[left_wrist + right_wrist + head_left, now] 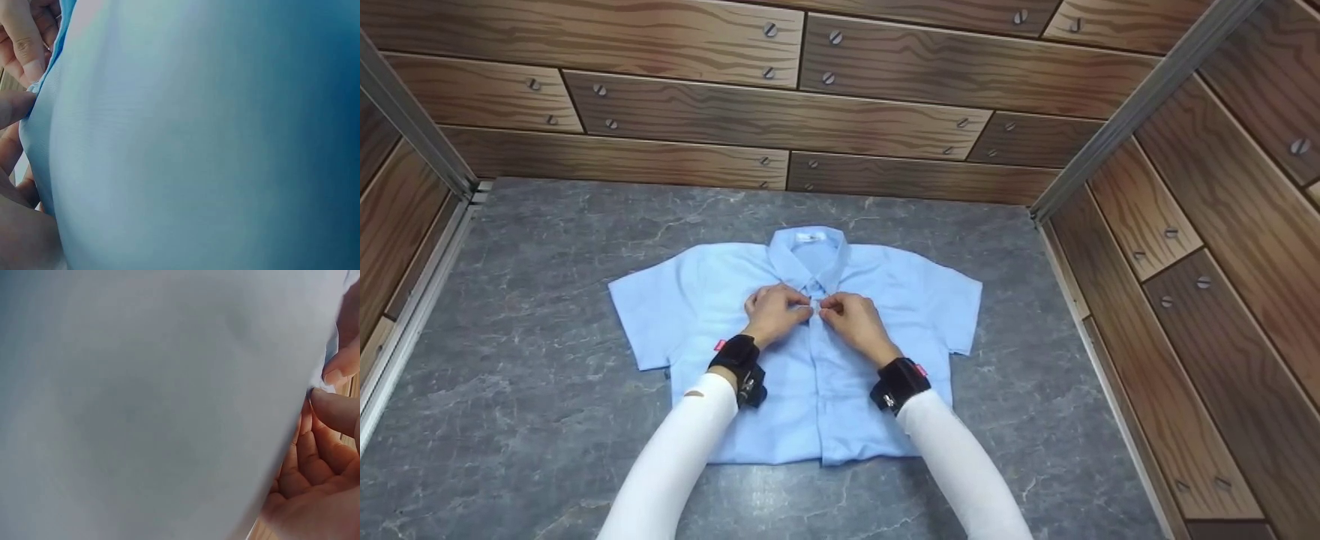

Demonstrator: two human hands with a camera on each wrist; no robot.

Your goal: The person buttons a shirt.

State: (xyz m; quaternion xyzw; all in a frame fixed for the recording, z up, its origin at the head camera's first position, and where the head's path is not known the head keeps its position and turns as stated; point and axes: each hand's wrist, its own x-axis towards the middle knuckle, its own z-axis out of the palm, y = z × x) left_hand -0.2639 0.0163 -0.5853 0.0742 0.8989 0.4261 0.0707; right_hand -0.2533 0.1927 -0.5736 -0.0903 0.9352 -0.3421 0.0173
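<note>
A light blue short-sleeved shirt (750,420) lies front up, its collar (784,251) toward the back wall and its lower part ending in a straight edge near me. My left hand (774,311) pinches the front placket just below the collar. Facing it, my right hand (853,319) pinches the placket's other side, fingertips almost meeting the left ones. In the left wrist view, the left thumb (14,107) presses on the cloth edge. The right thumb (337,408) also presses on the edge in the right wrist view. Cloth fills most of both wrist views; any button between the fingertips is hidden.
The shirt lies on a grey marbled tabletop (532,300). Wood-patterned panels form the back wall (697,112) and the right wall (1177,315), with metal rails at the corners. Black straps with small cameras (901,384) sit on both wrists over white sleeves.
</note>
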